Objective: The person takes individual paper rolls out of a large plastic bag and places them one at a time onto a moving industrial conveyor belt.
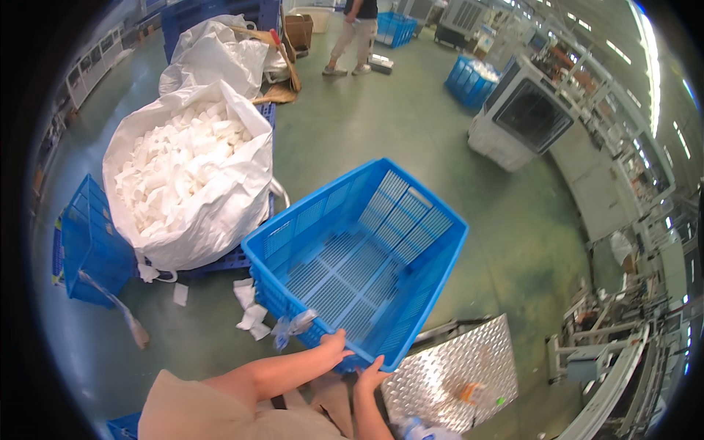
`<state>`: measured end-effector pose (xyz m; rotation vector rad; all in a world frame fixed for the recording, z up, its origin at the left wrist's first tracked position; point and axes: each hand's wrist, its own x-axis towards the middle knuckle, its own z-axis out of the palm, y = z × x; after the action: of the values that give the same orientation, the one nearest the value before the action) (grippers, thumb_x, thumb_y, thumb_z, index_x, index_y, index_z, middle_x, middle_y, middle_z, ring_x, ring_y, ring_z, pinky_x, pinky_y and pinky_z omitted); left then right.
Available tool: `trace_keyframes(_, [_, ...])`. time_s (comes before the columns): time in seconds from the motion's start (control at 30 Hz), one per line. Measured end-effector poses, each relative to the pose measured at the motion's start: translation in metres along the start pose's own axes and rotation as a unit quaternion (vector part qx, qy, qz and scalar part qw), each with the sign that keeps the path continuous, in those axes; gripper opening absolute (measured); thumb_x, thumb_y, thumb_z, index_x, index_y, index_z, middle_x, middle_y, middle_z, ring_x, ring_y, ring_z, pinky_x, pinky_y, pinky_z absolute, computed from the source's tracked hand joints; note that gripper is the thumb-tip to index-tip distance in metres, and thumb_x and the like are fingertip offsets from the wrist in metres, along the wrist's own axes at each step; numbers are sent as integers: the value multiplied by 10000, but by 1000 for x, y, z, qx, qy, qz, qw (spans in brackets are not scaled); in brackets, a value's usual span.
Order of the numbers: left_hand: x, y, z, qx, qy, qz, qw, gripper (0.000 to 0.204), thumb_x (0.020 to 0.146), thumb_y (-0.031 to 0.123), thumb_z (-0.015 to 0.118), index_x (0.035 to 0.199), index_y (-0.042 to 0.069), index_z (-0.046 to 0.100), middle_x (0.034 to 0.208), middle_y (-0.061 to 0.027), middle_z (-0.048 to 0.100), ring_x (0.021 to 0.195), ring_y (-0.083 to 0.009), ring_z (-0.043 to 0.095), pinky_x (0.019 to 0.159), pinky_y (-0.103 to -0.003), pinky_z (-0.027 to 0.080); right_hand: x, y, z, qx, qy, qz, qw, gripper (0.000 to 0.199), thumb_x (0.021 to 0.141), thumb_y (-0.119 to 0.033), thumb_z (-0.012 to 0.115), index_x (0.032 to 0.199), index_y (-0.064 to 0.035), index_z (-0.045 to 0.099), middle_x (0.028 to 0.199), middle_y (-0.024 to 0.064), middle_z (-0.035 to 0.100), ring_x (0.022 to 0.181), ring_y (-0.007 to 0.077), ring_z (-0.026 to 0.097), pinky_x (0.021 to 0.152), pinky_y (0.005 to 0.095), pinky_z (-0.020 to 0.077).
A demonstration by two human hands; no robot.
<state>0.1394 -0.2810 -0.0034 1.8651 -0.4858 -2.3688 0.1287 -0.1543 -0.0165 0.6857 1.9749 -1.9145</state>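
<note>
I hold the crate [359, 257] out in front of me by its near rim, my left hand [334, 345] just left of my right hand [370, 378] there. Left of the crate, a big sack [191, 176] of scraps sits on a pallet [227, 260], with a second crate [92, 246] further left. A checker-plate ramp [455, 374] lies at my right; behind the crate, farther off, stands an air cooler [521, 114].
</note>
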Motion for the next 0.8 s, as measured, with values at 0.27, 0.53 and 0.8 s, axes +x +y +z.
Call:
trace_keyframes(0.27, [63, 80, 81, -59, -7, 31, 998, 367, 881, 153, 476, 1185, -33, 388, 1125, -190, 488, 974, -360, 544, 672, -492, 557, 90, -72, 83, -13, -99, 21, 995, 592, 870, -309, 533, 1308, -174, 159, 1254, 153, 369, 953, 310, 526, 647, 452, 506])
trace_keyframes(0.53, [128, 279, 182, -148, -59, 55, 986, 356, 862, 125, 494, 1194, 21, 416, 1188, -185, 468, 1061, -350, 501, 822, -540, 485, 219, -169, 276, -140, -228, 60, 962, 704, 838, -427, 553, 1333, -173, 122, 1313, 178, 336, 1008, 417, 494, 772, 546, 442])
trace_keyframes(0.8, [235, 543, 246, -222, -105, 236, 940, 533, 880, 255, 470, 1302, -20, 295, 1345, -213, 340, 1252, -340, 329, 960, -533, 338, 279, -297, 355, -101, -474, 49, 874, 657, 881, -414, 506, 1376, -70, 245, 1381, 131, 347, 1176, 286, 444, 972, 458, 339])
